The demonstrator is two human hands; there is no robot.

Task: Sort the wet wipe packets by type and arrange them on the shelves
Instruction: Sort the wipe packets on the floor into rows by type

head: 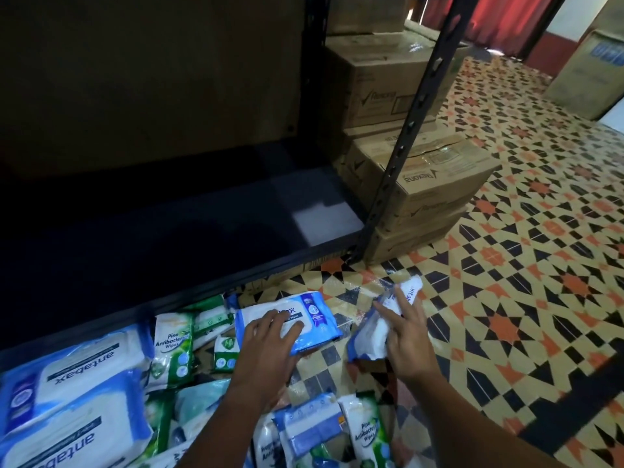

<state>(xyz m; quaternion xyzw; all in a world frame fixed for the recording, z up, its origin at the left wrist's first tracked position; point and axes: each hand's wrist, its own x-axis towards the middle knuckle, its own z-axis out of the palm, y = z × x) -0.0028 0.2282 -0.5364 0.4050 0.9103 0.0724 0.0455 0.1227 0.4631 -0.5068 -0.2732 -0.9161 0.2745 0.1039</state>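
- Low in the frame, just right of centre: right hand [407,336] curled round a blue-and-white packet [374,329], fingers over its upper face, packet tilted and lifted off the floor, its printed end poking up past the fingertips.
- Just left of that: left hand [270,339] laid on a flat blue-and-white wipes packet [287,320], fingers spread and bent over its white lid; packet lying on the tiles, its far end beyond the fingertips.
- Between the two packets, a narrow gap of patterned floor tiles [506,265]; packets near each other, not touching.
- Left of the left hand: green pine antibacterial packets [174,349], one upright and leaning, a smaller one [225,353] just beside the wrist.
- Lower left corner: two large blue-and-white packets [77,400] stacked, labels upside down to the camera.
- Bottom centre, under the forearms: more mixed packets [331,430], blue ones and a green pine one, overlapping.
- Above the pile: dark shelf board [169,238] of a black metal rack [405,130], running from mid left to centre.
- Right of the rack post, upper centre: stacked cardboard boxes [429,184] on the floor.
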